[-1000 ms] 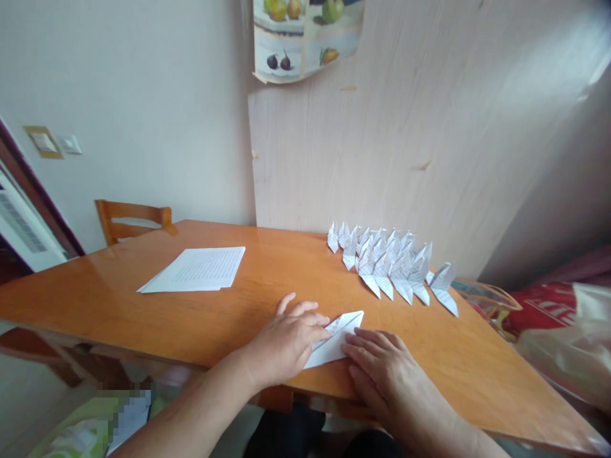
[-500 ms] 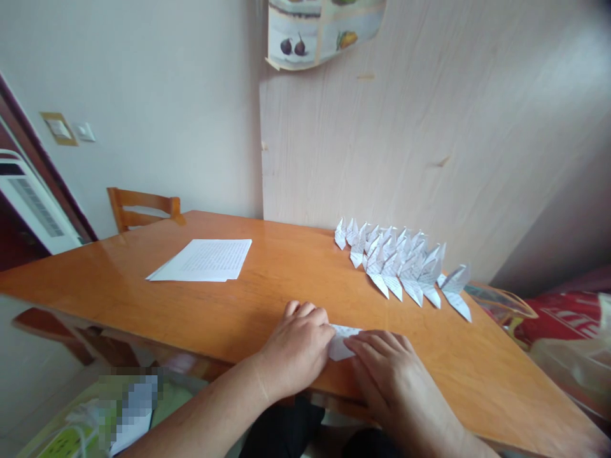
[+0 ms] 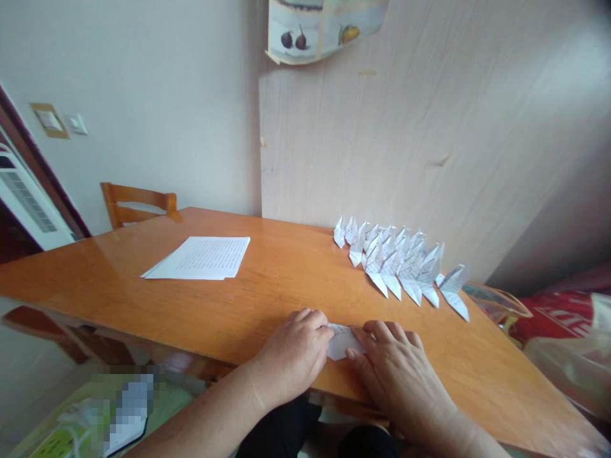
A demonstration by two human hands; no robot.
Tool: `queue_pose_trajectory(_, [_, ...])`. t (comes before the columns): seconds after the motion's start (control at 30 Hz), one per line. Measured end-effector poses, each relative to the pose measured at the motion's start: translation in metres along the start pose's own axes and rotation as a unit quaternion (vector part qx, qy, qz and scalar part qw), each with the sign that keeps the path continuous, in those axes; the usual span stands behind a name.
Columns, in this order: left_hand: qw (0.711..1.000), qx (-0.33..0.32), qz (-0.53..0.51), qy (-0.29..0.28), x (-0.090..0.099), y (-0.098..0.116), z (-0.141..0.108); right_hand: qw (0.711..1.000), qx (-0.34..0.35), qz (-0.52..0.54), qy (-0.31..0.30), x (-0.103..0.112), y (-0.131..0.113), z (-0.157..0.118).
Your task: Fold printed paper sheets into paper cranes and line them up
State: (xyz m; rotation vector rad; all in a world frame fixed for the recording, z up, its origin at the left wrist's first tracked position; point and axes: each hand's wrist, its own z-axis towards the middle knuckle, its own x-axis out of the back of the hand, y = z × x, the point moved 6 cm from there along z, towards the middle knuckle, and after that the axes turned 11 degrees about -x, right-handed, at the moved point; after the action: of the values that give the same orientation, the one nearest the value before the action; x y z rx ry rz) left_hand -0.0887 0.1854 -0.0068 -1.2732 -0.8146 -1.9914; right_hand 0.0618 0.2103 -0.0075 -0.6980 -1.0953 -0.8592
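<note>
A small folded piece of paper (image 3: 338,345), white with some print along its far edge, lies near the front edge of the wooden table (image 3: 281,267). My left hand (image 3: 300,350) is closed over its left end, fingers curled and the thumb hidden behind them. On the right end, my right hand (image 3: 394,356) grips the paper, its thumb on the near side and its fingers bent over the top. Both hands rest low at the tabletop, with the middle of the paper showing between them.
Several folded paper figures (image 3: 401,261) stand in rows at the back right. A stack of printed sheets (image 3: 203,257) lies at the left. Behind the table are a wooden chair (image 3: 138,203) and a wall. Bags (image 3: 554,318) sit past the right edge.
My right hand has shifted slightly; its thumb now shows on the paper's near side and the fingers have drawn back a little. The left hand keeps its hold. The view has tilted slightly.
</note>
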Motion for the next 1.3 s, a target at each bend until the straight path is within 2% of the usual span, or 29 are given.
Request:
queue_pose_trajectory(0.23, [0.999,-0.017,-0.033,0.01,0.0,-0.004,-0.001,0.999,-0.031,-0.014,0.001,0.002,0.023,-0.004])
queue_pose_trajectory(0.33, [0.999,-0.014,-0.05,0.016,-0.001,-0.005,-0.001,0.999,-0.036,0.013,0.027,0.007,0.031,-0.005])
queue_pose_trajectory(0.43, [0.998,-0.01,-0.065,0.015,0.0,-0.007,-0.001,0.996,0.018,0.072,0.041,0.011,0.022,-0.006])
queue_pose_trajectory(0.5, [0.997,-0.006,-0.071,0.014,0.0,-0.008,-0.001,0.992,0.069,0.108,0.019,0.01,0.009,-0.007])
queue_pose_trajectory(0.57, [0.997,-0.001,-0.075,0.014,0.001,-0.008,-0.001,0.987,0.091,0.134,-0.014,0.006,-0.002,-0.006])
queue_pose_trajectory(0.67, [0.997,0.006,-0.079,0.016,0.002,-0.008,-0.002,0.985,0.072,0.149,-0.044,-0.002,-0.008,-0.002])
queue_pose_trajectory(0.83, [0.995,0.012,-0.094,0.021,0.004,-0.008,-0.005,0.985,0.056,0.156,-0.046,-0.011,-0.005,0.002])
queue_pose_trajectory(1.3, [0.99,0.038,-0.13,0.028,0.005,-0.014,-0.005,0.981,0.057,0.181,-0.049,-0.01,-0.004,0.004])
